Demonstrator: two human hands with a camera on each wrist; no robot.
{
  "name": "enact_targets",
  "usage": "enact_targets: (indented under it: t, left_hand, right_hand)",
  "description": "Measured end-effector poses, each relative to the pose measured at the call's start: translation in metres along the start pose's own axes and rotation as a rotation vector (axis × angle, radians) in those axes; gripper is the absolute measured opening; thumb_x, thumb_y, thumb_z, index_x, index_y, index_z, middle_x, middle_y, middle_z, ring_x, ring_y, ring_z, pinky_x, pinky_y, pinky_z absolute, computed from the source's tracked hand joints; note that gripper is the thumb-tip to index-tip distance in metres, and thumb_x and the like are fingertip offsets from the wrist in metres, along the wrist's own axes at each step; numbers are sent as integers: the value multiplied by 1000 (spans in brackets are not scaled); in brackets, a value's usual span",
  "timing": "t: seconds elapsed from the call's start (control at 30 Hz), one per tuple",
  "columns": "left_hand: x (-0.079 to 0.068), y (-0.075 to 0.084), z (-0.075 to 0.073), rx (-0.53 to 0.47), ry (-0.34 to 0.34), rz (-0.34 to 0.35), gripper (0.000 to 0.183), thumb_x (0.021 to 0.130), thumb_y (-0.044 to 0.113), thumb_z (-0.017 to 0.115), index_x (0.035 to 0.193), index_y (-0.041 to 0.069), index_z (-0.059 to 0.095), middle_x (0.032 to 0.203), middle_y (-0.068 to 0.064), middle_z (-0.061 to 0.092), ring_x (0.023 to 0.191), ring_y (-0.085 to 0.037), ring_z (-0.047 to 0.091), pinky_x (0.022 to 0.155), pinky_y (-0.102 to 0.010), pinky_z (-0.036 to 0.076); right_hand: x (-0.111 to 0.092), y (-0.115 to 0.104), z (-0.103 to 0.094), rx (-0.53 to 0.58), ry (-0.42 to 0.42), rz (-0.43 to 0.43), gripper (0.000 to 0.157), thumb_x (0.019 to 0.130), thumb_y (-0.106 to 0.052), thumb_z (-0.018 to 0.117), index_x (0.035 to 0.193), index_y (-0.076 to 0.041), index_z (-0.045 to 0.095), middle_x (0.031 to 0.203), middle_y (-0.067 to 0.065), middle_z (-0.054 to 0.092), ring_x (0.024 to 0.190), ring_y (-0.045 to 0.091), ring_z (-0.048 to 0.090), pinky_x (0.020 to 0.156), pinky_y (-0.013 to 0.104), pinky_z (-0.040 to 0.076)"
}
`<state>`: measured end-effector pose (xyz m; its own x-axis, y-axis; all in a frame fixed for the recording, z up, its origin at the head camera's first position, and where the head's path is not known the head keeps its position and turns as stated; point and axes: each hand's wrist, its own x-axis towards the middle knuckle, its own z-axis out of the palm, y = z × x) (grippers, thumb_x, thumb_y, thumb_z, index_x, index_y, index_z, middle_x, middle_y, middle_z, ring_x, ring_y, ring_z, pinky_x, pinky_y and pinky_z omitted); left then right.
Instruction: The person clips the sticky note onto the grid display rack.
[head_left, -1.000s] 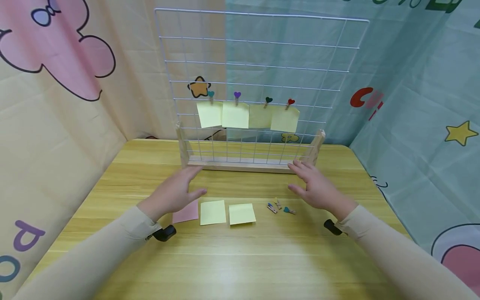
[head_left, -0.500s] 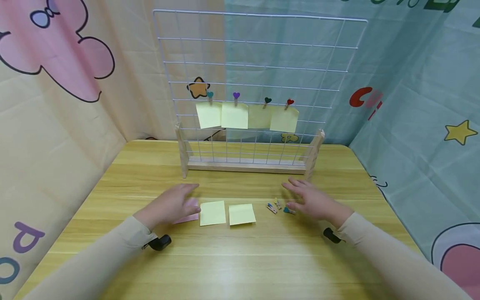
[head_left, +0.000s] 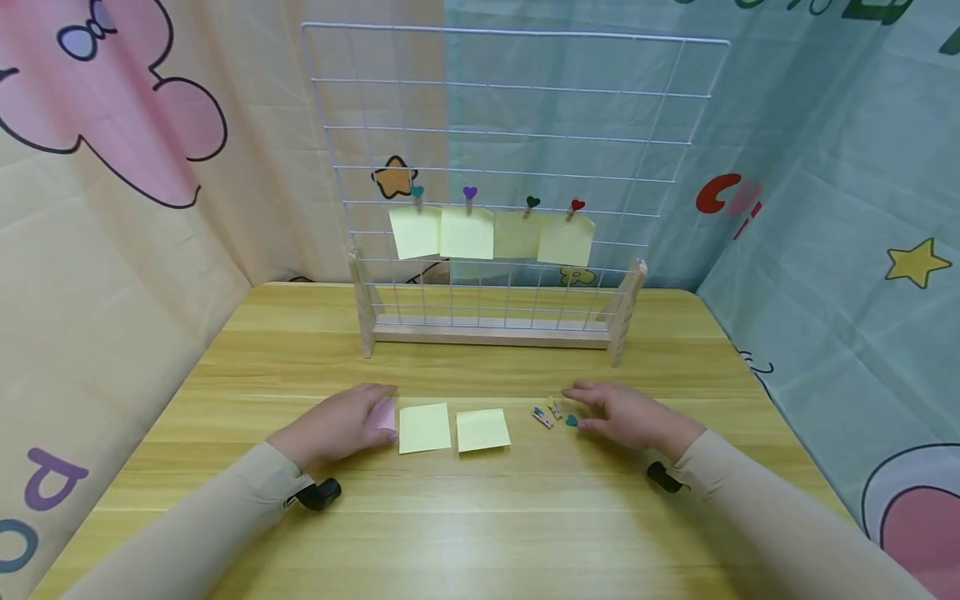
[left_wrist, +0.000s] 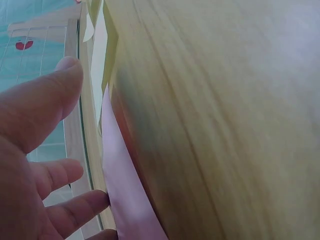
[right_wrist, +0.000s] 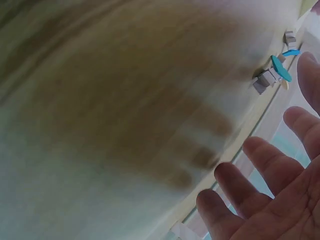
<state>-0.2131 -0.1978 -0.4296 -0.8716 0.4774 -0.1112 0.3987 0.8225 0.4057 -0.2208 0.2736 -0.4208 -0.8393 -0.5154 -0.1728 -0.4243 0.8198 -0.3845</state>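
My left hand (head_left: 339, 423) is low over the table at the left, thumb spread from the fingers. Partly covered by it lies a pink sticky note (head_left: 382, 414); in the left wrist view the fingertips are right at the edge of that note (left_wrist: 122, 185). Two yellow sticky notes (head_left: 425, 427) lie in a row to its right. On the right side, my right hand (head_left: 633, 417) is held with loosely extended fingers beside several small clothespins (head_left: 543, 417). One with a teal heart (right_wrist: 281, 69) is nearest the thumb in the right wrist view, partly hidden in the head view.
Behind the notes stands a white wire grid (head_left: 517, 82) on a wooden base (head_left: 491, 336). Several yellow notes (head_left: 467, 233) hang from it by heart-topped clothespins (head_left: 470, 197). Printed curtains (head_left: 817, 250) enclose the wooden table (head_left: 480, 533) at the back and sides.
Both hands have come down and back from near the grid base toward the table, the left to the pink note, the right beside the loose clothespins. The hung notes stay as they were.
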Motion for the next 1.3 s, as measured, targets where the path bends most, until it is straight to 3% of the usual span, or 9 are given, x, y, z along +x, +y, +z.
enact_targets:
  t: [0.33, 1.0, 1.3]
  left_hand:
    - [1, -2, 0, -8, -6, -21, 90, 90, 53, 80, 158, 4, 45, 152, -17, 57, 125, -29, 61, 111, -54, 49]
    - [2, -1, -1, 19, -9, -25, 97, 83, 59, 84, 155, 4, 49, 143, -16, 63, 110, -25, 64, 100, -49, 53]
    - [1, 3, -2, 35, -10, -27, 95, 82, 58, 84, 153, 4, 51, 144, -14, 64, 114, -27, 63, 111, -62, 45]
  right_hand:
    - [-1, 6, 0, 15, -18, -3, 58, 101, -32, 72, 155, -18, 54, 158, 16, 54, 146, 41, 51, 118, 61, 41]
    - [1, 4, -4, 30, -88, 59, 54, 101, -32, 71, 152, -20, 58, 162, 10, 50, 152, 38, 43, 124, 60, 35]
    - [0, 6, 0, 29, -89, 71, 53, 100, -33, 73, 151, -21, 60, 161, 10, 50, 152, 35, 44, 123, 59, 36]
